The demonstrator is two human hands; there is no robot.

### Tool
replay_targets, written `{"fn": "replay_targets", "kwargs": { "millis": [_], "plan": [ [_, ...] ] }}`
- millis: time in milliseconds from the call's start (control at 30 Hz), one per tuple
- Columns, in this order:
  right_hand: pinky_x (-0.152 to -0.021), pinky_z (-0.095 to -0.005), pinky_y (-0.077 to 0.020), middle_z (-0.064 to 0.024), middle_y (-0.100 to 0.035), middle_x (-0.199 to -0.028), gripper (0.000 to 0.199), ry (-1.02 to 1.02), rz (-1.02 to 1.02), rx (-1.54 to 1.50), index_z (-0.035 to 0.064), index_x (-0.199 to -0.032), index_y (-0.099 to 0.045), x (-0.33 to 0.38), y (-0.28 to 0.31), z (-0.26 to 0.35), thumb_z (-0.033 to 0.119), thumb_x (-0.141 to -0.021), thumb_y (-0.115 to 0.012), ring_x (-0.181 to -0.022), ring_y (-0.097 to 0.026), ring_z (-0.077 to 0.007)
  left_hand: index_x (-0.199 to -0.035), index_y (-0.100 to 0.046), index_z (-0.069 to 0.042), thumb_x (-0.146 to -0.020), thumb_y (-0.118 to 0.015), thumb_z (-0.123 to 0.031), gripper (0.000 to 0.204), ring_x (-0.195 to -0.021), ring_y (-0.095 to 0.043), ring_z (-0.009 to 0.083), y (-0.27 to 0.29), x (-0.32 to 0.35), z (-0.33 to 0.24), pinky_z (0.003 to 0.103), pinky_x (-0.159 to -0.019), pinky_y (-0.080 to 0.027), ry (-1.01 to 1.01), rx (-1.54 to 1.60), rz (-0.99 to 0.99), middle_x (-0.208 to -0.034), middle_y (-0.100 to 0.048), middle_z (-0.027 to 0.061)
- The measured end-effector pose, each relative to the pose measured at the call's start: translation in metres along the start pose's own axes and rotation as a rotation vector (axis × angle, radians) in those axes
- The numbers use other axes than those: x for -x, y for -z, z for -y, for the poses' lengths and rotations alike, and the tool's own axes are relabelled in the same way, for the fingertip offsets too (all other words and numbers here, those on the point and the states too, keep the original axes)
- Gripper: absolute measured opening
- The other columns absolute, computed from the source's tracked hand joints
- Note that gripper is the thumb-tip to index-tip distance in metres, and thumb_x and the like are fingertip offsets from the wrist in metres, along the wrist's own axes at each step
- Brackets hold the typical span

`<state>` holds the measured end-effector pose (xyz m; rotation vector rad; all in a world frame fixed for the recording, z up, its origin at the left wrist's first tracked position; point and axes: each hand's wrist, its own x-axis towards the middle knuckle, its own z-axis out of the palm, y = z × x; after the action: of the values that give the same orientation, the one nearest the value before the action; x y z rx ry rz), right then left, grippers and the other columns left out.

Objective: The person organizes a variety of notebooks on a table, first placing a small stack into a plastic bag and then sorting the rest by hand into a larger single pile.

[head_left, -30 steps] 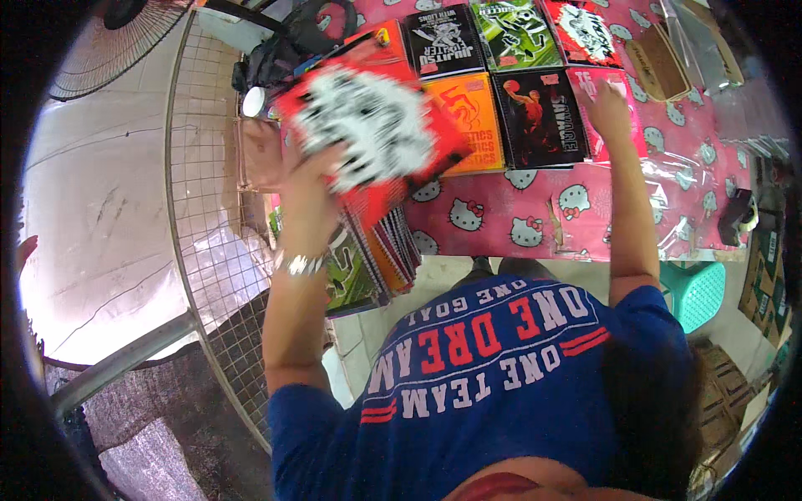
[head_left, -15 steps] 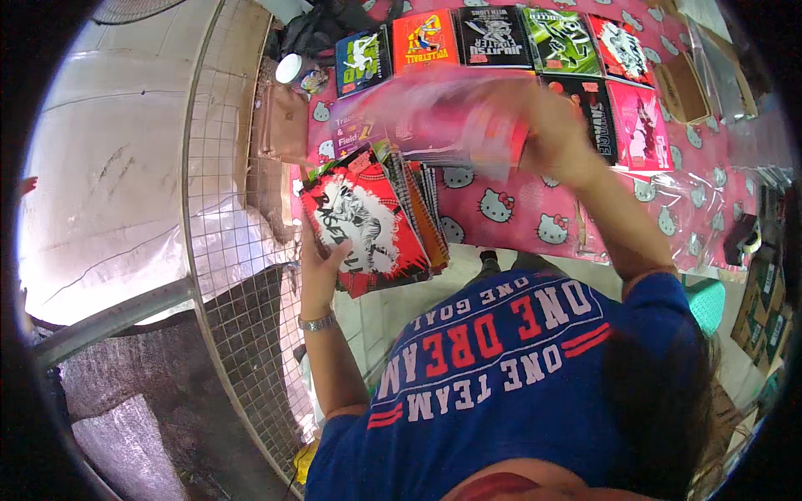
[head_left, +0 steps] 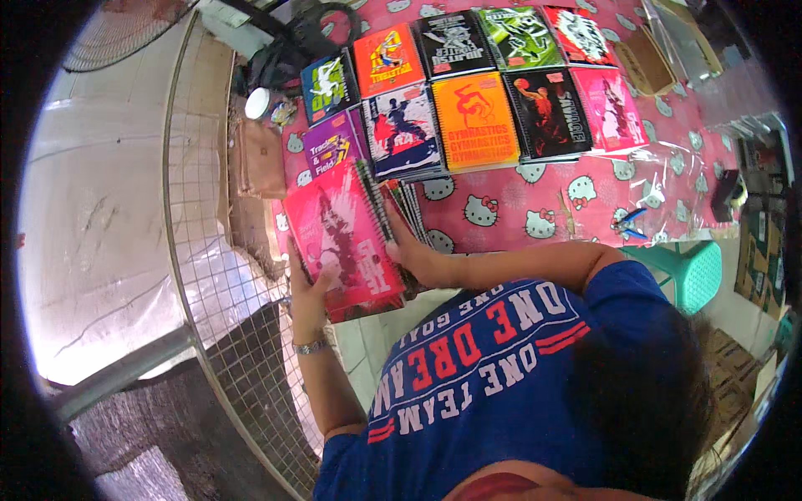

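A stack of spiral notebooks with a pink-covered notebook (head_left: 351, 230) on top is tilted between my hands at the table's near left edge. My left hand (head_left: 311, 288) grips the stack from its left side, thumb across the pink cover. My right hand (head_left: 415, 255) is closed on the stack's right side, by the black wire binding; some of its fingers are hidden. Beyond lie rows of notebooks, among them a purple one (head_left: 332, 148), a white and blue one (head_left: 401, 132), an orange one (head_left: 476, 122) and a black one (head_left: 553, 114).
A pink patterned cover (head_left: 501, 192) spreads over the table. Blue-handled pliers (head_left: 631, 222) and a tape roll (head_left: 735, 194) lie toward the right. A green stool (head_left: 695, 280) stands below the table edge. Wire mesh (head_left: 219, 250) borders the left, near a brown pouch (head_left: 261, 159).
My right hand has come back from the rows to the stack. A pink notebook now covers the red one on top. The view has shifted slightly.
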<state>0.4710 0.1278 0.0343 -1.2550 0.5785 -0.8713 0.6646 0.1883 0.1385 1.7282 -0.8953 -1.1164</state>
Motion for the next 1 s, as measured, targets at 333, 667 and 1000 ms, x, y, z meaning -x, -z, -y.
{"fn": "replay_targets", "kwargs": {
  "millis": [333, 667, 1000],
  "plan": [
    [-0.107, -0.0449, -0.0315, -0.0143, -0.036, -0.145, 0.07, -0.141, -0.108, 1.918, 0.0052, -0.143, -0.027, 0.045, 0.273, -0.027, 0.001, -0.078, -0.053, -0.132, -0.038, -0.0305, -0.148, -0.017, -0.007, -0.084, -0.054, -0.001, 0.074, -0.133, -0.033, 0.0265, -0.021, -0.01, -0.042, 0.038, -0.109, -0.027, -0.209, -0.019, -0.254, -0.151, -0.022, 0.0167],
    [-0.096, -0.0428, -0.0435, -0.0157, -0.058, -0.12, 0.05, 1.027, 0.371, 0.977, 0.0062, -0.124, -0.052, -0.025, 0.072, 0.115, 0.016, -0.076, -0.06, -0.112, -0.054, -0.0304, -0.14, -0.029, 0.0, -0.084, -0.057, -0.008, 0.063, -0.125, -0.044, 0.0217, -0.1, -0.007, -0.104, 0.035, -0.105, -0.035, -0.404, 0.186, -0.044, -0.139, -0.042, 0.0145],
    [-0.102, -0.0474, -0.0346, -0.0192, -0.049, -0.126, 0.061, 0.143, 0.281, 1.702, 0.0069, -0.137, -0.038, -0.022, 0.213, -0.035, 0.018, -0.08, -0.058, -0.12, -0.047, -0.0325, -0.146, -0.02, -0.002, -0.079, -0.066, -0.002, 0.081, -0.127, -0.04, 0.0229, 0.005, 0.004, -0.011, 0.035, -0.106, -0.033, -0.233, -0.492, 0.014, -0.144, -0.034, 0.0154]
  ]
}}
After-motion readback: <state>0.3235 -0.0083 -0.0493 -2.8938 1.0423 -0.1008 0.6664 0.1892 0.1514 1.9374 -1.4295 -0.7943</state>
